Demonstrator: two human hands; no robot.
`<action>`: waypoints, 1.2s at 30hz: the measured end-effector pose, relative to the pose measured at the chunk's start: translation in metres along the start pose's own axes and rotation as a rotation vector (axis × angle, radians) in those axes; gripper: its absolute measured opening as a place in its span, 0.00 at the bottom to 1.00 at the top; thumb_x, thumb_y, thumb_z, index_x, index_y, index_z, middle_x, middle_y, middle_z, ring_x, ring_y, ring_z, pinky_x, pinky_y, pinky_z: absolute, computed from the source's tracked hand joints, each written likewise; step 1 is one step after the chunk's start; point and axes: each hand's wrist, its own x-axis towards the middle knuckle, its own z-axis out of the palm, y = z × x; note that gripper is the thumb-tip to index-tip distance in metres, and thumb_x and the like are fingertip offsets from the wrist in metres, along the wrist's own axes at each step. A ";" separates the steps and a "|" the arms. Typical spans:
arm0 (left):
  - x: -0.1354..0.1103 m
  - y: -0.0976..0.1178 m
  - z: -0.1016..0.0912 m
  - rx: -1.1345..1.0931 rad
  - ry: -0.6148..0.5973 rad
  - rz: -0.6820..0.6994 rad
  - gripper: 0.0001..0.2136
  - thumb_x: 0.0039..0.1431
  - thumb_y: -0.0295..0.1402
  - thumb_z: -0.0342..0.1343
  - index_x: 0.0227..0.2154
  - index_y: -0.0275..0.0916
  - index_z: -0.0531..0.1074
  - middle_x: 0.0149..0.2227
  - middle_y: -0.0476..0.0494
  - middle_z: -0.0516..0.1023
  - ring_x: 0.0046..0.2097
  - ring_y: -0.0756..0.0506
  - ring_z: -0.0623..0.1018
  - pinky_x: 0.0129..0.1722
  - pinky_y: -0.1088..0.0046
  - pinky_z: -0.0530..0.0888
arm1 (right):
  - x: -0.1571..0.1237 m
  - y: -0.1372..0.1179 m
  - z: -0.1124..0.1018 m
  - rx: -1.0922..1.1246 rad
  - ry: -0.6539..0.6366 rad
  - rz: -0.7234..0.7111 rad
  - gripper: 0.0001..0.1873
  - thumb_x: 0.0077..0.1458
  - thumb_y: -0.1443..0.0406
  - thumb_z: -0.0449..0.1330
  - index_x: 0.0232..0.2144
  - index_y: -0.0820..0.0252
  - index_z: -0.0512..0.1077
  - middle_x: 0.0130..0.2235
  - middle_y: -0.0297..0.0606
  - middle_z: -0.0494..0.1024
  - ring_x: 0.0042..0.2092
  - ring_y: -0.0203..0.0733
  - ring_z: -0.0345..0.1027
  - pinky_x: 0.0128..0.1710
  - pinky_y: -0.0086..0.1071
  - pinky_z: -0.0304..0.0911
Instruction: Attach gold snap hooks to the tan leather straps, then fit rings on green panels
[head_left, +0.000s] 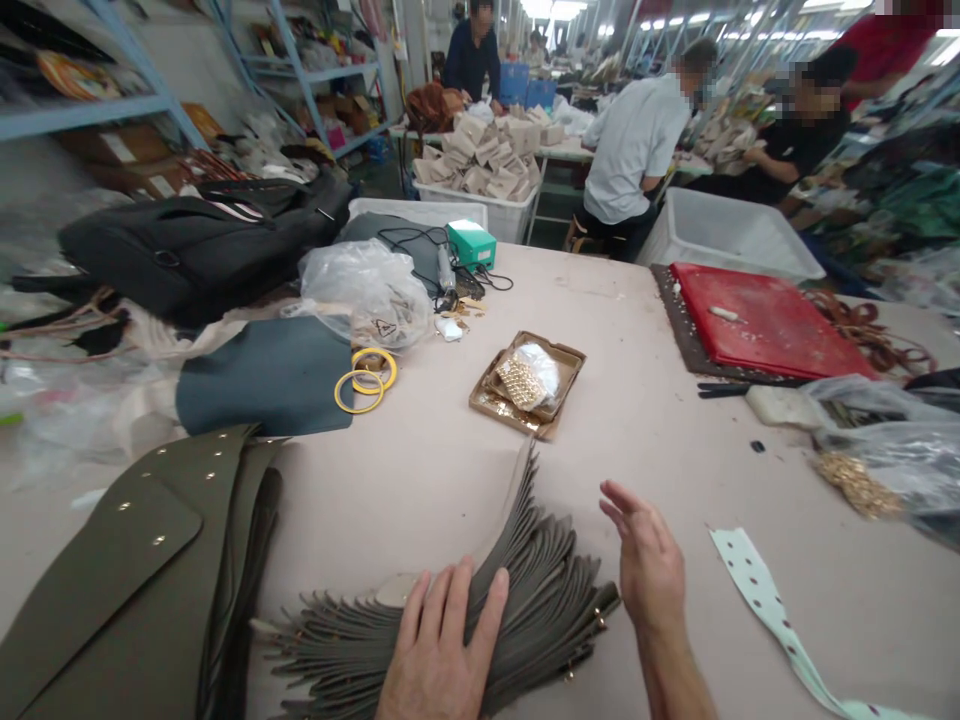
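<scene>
A fanned stack of dark grey leather-like pieces (555, 560) lies on the table in front of me, with gold studs on its right-hand end. My left hand (450, 630) rests flat on top of the stack, fingers spread. Just right of the stack, my right hand (649, 560) is raised above the table, fingers extended and holding nothing. Beyond the stack sits a shallow cardboard box (480, 400) holding gold-coloured hardware (523, 380) and a clear plastic bag. To the left lie larger olive panels (127, 560) with gold studs, piled in layers.
Yellow tape rolls (360, 402) lie on a blue-grey sheet (255, 375). A green box (471, 243) with cables stands at the back. At right are a red slab (765, 320), a bag of gold hardware (855, 485) and a dotted mint strip (757, 590). Several people work beyond.
</scene>
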 end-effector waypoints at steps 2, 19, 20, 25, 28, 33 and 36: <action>-0.001 -0.002 0.010 0.046 0.120 0.012 0.33 0.53 0.41 0.62 0.62 0.54 0.56 0.54 0.39 0.74 0.54 0.40 0.73 0.57 0.58 0.65 | 0.035 -0.001 0.006 0.032 -0.239 -0.006 0.22 0.59 0.51 0.55 0.45 0.61 0.74 0.50 0.47 0.76 0.52 0.51 0.68 0.54 0.49 0.62; 0.001 -0.002 0.014 0.028 0.215 0.012 0.27 0.60 0.39 0.55 0.61 0.53 0.57 0.55 0.38 0.72 0.58 0.38 0.69 0.57 0.54 0.62 | 0.041 0.008 0.066 0.036 -0.766 0.138 0.28 0.58 0.45 0.52 0.24 0.60 0.75 0.31 0.42 0.80 0.39 0.46 0.73 0.47 0.40 0.64; 0.001 -0.002 0.013 0.028 0.210 0.016 0.26 0.60 0.40 0.54 0.61 0.53 0.57 0.55 0.38 0.72 0.57 0.38 0.69 0.57 0.54 0.61 | 0.036 0.007 0.065 0.033 -0.763 0.156 0.29 0.59 0.45 0.50 0.25 0.60 0.76 0.31 0.42 0.80 0.39 0.46 0.73 0.46 0.40 0.65; -0.002 -0.004 0.012 0.054 0.188 0.077 0.27 0.61 0.39 0.54 0.62 0.53 0.55 0.54 0.39 0.72 0.55 0.39 0.70 0.56 0.57 0.62 | 0.029 0.007 0.062 -0.005 -0.728 0.214 0.33 0.58 0.41 0.47 0.29 0.61 0.78 0.34 0.43 0.80 0.41 0.46 0.72 0.48 0.39 0.62; -0.003 -0.004 0.011 0.065 0.156 0.078 0.30 0.59 0.30 0.56 0.63 0.53 0.54 0.50 0.40 0.74 0.51 0.40 0.73 0.53 0.58 0.66 | 0.028 0.006 0.061 -0.033 -0.747 0.248 0.33 0.56 0.41 0.51 0.24 0.62 0.78 0.28 0.41 0.79 0.37 0.46 0.71 0.48 0.39 0.62; 0.012 -0.010 0.000 0.031 0.032 0.177 0.38 0.55 0.21 0.55 0.65 0.51 0.48 0.45 0.39 0.74 0.44 0.40 0.74 0.47 0.59 0.69 | 0.016 0.008 0.040 -0.061 -0.666 0.295 0.36 0.54 0.38 0.50 0.20 0.63 0.75 0.23 0.41 0.76 0.29 0.43 0.68 0.38 0.37 0.64; 0.035 -0.016 -0.013 -0.083 -0.135 0.299 0.45 0.49 0.30 0.62 0.66 0.48 0.42 0.47 0.34 0.72 0.44 0.37 0.73 0.45 0.54 0.70 | 0.012 0.013 0.023 -0.074 -0.568 0.314 0.37 0.54 0.37 0.48 0.22 0.63 0.75 0.24 0.41 0.76 0.28 0.43 0.68 0.34 0.35 0.64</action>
